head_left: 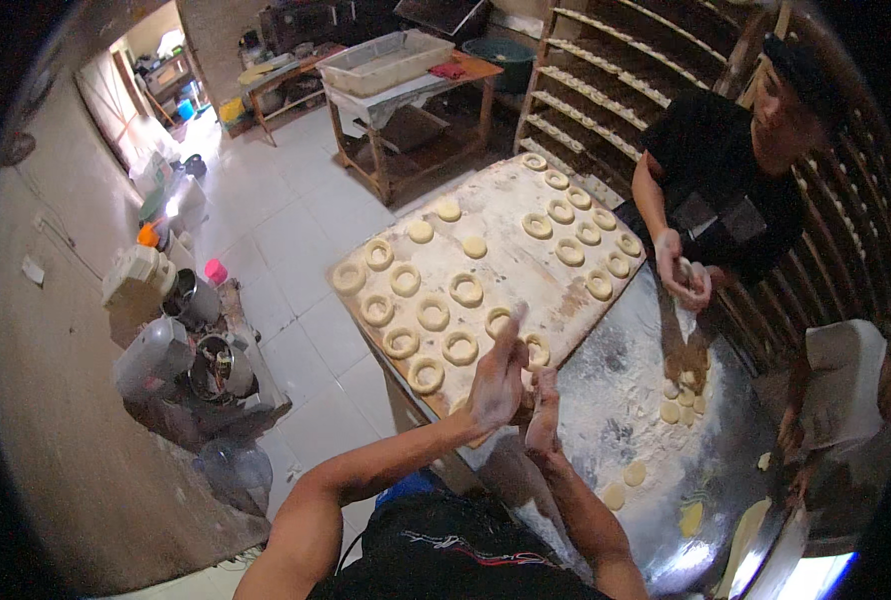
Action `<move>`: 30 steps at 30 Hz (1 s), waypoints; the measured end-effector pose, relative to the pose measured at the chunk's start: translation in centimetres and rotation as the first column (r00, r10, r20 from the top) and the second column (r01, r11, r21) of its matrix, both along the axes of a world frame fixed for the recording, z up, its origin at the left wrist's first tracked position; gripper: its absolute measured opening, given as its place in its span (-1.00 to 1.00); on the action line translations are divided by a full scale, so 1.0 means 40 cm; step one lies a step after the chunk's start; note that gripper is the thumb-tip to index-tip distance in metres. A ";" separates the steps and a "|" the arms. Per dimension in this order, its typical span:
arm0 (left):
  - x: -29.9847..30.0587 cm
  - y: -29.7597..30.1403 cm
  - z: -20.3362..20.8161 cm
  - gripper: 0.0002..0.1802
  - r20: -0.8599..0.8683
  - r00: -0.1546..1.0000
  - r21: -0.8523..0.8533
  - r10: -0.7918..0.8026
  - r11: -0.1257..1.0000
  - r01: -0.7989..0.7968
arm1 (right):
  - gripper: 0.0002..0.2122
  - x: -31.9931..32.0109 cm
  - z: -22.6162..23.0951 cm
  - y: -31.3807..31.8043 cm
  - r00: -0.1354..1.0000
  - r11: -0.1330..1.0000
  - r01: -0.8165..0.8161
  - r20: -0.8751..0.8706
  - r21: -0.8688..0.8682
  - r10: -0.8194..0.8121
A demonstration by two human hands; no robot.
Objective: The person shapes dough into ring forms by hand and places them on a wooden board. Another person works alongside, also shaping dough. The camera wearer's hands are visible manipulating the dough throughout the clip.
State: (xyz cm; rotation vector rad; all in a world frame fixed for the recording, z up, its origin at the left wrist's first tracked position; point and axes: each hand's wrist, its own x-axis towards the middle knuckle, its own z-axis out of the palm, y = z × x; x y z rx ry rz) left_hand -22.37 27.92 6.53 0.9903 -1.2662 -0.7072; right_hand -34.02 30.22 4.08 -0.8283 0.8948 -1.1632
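My left hand (498,385) is raised over the near edge of a floured wooden board (506,260), its fingers stretched out and pointing away from me. Close beside it, my right hand (543,415) is held upright with the palm turned toward the left one; its fingers look extended. Anything between the two palms is hidden. Several dough rings (433,314) lie in rows on the board, and one dough ring (537,350) sits just beyond my fingertips. A few flat dough discs (475,246) lie farther back.
A floured metal table (616,390) at right carries dough pieces (686,398). Across it a co-worker (731,200) holds both hands together. Racks (606,95) of dough stand behind. A wooden table (376,130) bears a plastic tub (391,62). Pots (216,368) line the left wall.
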 end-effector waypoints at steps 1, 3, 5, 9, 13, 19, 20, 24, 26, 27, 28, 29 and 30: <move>0.041 0.001 -0.003 -0.52 0.174 0.985 -0.335 0.013 0.941 0.047 | -0.71 0.028 -0.018 -0.029 0.998 0.997 -0.060 0.000 -0.056 0.060; 0.157 -0.022 -0.006 -0.75 0.407 0.904 -0.380 -0.127 0.877 0.294 | -0.76 0.077 -0.039 -0.073 0.991 0.992 -0.127 -0.037 0.011 0.127; 0.191 -0.075 -0.007 -0.62 0.075 0.997 0.128 0.007 0.992 -0.017 | -0.83 0.141 -0.038 -0.130 0.981 0.990 -0.094 -0.181 -0.104 0.074; 0.261 -0.153 -0.005 -0.56 0.058 0.991 0.156 0.124 0.979 -0.131 | -0.88 0.304 0.011 -0.233 0.885 0.929 -0.034 -0.444 -0.369 -0.143; 0.368 -0.226 -0.032 -0.66 0.404 0.865 -0.307 0.299 0.935 -0.180 | -0.88 0.374 0.077 -0.301 0.967 0.987 -0.154 -0.208 -0.036 0.144; 0.430 -0.378 -0.065 -0.56 -0.141 0.988 0.480 0.061 0.877 0.015 | -0.75 0.441 0.055 -0.500 0.845 0.984 -0.053 -0.533 -0.168 -0.046; 0.439 -0.406 -0.062 -0.60 0.034 0.996 0.435 0.080 0.896 -0.087 | -0.74 0.449 0.042 -0.530 0.708 0.947 -0.032 -0.675 -0.321 -0.205; 0.508 -0.468 -0.051 -0.60 0.383 0.843 0.044 0.378 0.904 -0.425 | -0.64 0.382 0.020 -0.576 0.367 0.897 0.032 -0.830 -0.441 -0.421; 0.529 -0.473 -0.055 -0.54 0.269 0.906 0.258 0.326 0.882 -0.394 | -0.65 0.341 0.025 -0.572 0.544 0.863 0.145 -0.690 -0.483 -0.478; 0.534 -0.474 -0.057 -0.52 0.495 0.850 0.223 0.178 0.920 -0.322 | -0.65 0.332 0.029 -0.571 0.545 0.878 0.157 -0.701 -0.453 -0.459; 0.537 -0.474 -0.059 -0.51 0.682 0.725 0.171 0.096 0.943 -0.286 | -0.65 0.329 0.032 -0.572 0.529 0.900 0.210 -0.730 -0.383 -0.434; 0.540 -0.474 -0.059 -0.50 0.837 0.546 0.191 -0.038 0.955 -0.226 | -0.66 0.333 0.033 -0.577 0.534 0.928 0.112 -0.766 -0.356 -0.358; 0.541 -0.472 -0.058 -0.47 0.808 0.589 0.179 -0.035 0.966 -0.187 | -0.66 0.347 0.030 -0.585 0.515 0.958 0.055 -0.814 -0.282 -0.269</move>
